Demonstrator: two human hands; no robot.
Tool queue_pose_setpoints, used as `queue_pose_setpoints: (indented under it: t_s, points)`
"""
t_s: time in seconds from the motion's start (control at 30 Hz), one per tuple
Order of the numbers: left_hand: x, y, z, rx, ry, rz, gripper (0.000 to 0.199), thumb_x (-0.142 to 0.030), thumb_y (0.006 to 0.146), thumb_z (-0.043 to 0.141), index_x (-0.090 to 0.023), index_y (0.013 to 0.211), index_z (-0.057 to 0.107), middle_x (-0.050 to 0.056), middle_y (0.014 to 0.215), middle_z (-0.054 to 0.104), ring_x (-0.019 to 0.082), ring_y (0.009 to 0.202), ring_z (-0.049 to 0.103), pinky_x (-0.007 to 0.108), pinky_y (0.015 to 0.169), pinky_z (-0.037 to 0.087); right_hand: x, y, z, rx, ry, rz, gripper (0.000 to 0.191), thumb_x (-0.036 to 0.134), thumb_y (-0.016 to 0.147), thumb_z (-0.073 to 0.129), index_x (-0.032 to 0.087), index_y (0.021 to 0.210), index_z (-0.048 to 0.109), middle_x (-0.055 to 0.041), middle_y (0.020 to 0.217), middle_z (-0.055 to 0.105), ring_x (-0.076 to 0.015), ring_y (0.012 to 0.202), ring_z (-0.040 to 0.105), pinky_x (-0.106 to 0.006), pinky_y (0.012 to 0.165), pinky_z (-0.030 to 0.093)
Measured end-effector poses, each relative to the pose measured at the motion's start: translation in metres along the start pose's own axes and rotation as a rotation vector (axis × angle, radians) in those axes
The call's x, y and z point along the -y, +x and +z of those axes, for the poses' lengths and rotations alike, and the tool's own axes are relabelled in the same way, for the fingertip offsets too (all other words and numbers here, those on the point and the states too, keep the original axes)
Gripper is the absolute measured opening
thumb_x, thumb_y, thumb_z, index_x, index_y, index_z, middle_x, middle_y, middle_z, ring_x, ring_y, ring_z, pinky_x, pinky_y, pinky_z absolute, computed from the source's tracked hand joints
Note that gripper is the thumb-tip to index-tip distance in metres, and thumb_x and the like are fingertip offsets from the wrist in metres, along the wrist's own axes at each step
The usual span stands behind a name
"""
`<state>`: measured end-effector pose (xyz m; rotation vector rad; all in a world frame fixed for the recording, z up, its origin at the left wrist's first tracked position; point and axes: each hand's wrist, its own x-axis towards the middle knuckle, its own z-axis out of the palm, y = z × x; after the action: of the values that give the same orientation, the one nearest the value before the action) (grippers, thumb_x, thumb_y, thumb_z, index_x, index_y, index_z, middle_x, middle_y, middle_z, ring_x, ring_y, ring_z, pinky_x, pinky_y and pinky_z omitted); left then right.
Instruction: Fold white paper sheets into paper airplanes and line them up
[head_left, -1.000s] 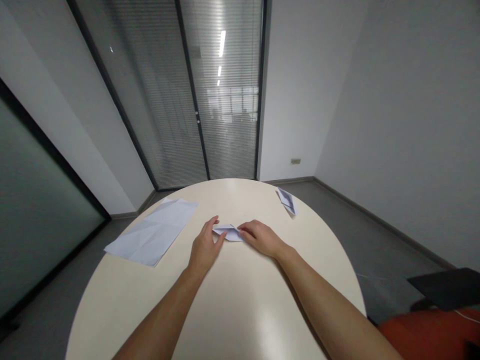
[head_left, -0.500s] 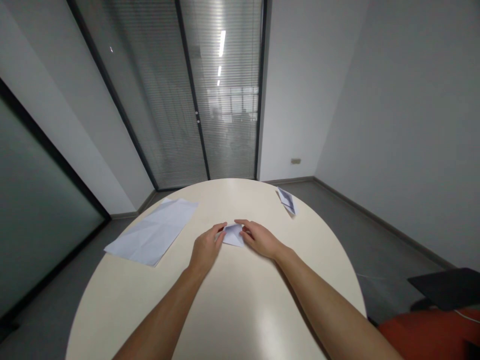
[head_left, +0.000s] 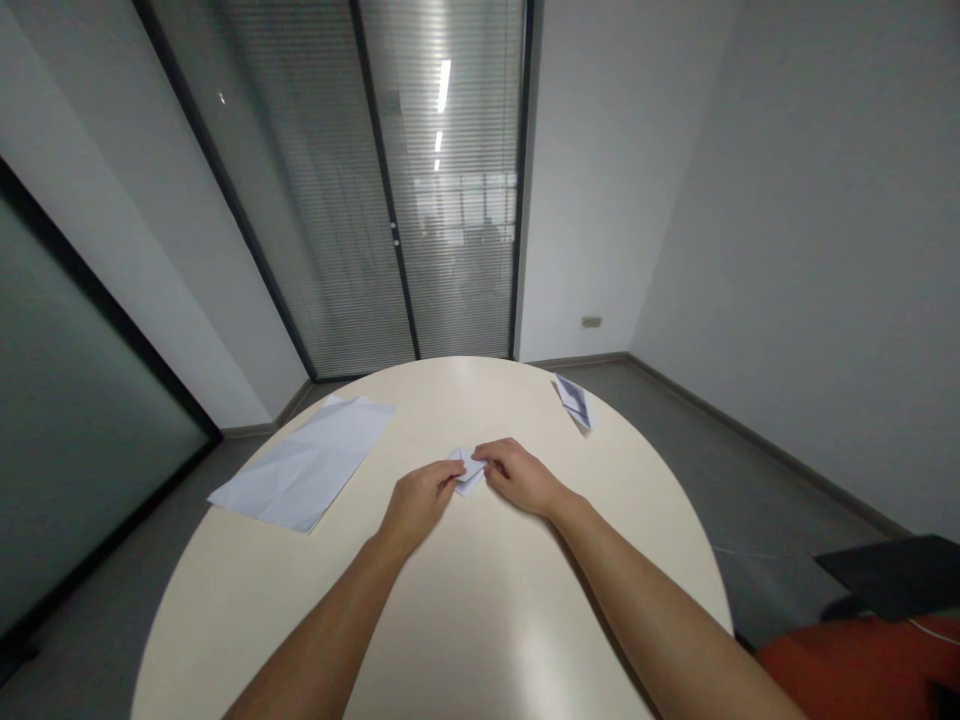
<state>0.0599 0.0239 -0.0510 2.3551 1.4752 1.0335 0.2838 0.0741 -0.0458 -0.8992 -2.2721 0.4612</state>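
A small piece of folded white paper [head_left: 469, 474] is between my hands, over the middle of the round table [head_left: 450, 600]. My left hand [head_left: 421, 500] pinches its left side between thumb and fingers. On the right side, my right hand [head_left: 521, 474] grips the paper, with the fingers closed over its edge. Creases and a raised flap show on the paper's upper face; its side corners are hidden under my fingertips.
Creased white paper sheets [head_left: 307, 465] lie at the table's left. Near the far right edge stands another folded paper piece [head_left: 574, 402]. Beyond are a glass partition with blinds [head_left: 457, 270] and a white wall. A red chair [head_left: 847, 670] is at the lower right.
The small paper has been turned and its folds now face differently, showing a flap. My left fingers have closed onto it from a wider grip; my right hand has hardly shifted.
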Motion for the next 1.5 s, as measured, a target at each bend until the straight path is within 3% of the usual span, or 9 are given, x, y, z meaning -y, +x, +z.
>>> queue_pose_setpoints:
  t_s: [0.13,0.43,0.77,1.1,1.5]
  points:
    - [-0.002,-0.001,0.0,0.031,-0.013,0.032,0.03,-0.012,0.09,0.059,-0.027,0.109,0.076,0.001,0.119,0.077,0.019,0.11,0.072,0.038,0.104,0.056,-0.002,0.001,0.001,-0.009,-0.018,-0.031,0.04,0.005,0.086,0.051,0.021,0.116,0.075,-0.0084,0.123,0.072,-0.0238,0.118,0.063,-0.041,0.107,0.046]
    - [-0.011,-0.002,-0.006,0.13,0.003,0.186,0.018,-0.027,0.094,0.064,-0.027,0.107,0.078,0.005,0.121,0.074,0.021,0.114,0.066,0.039,0.103,0.054,0.003,0.001,-0.003,0.037,-0.061,-0.041,0.026,0.022,0.09,0.064,0.019,0.113,0.075,-0.0105,0.119,0.074,-0.0254,0.116,0.063,-0.042,0.105,0.046]
    - [-0.01,-0.002,-0.005,0.098,0.042,0.117,0.021,-0.019,0.094,0.059,-0.024,0.105,0.077,0.006,0.116,0.073,0.021,0.112,0.066,0.039,0.101,0.055,0.008,-0.001,-0.008,0.122,-0.119,-0.043,0.042,0.033,0.084,0.074,0.018,0.123,0.073,-0.0144,0.132,0.068,-0.0309,0.127,0.057,-0.048,0.111,0.041]
    - [-0.003,-0.002,0.002,0.092,0.185,0.092,0.032,-0.025,0.092,0.064,-0.02,0.122,0.072,0.01,0.135,0.068,0.028,0.125,0.061,0.049,0.112,0.047,0.007,-0.002,-0.008,0.144,-0.099,-0.05,0.047,0.043,0.083,0.075,0.022,0.125,0.073,-0.0127,0.134,0.068,-0.032,0.127,0.056,-0.05,0.111,0.041]
    - [-0.005,0.0,0.0,0.111,0.14,0.083,0.019,-0.024,0.089,0.068,-0.019,0.105,0.074,0.012,0.135,0.067,0.03,0.126,0.06,0.05,0.111,0.046,0.01,-0.003,-0.008,0.189,-0.145,-0.022,0.055,0.044,0.085,0.071,0.018,0.134,0.067,-0.0165,0.142,0.062,-0.0342,0.134,0.053,-0.053,0.115,0.036]
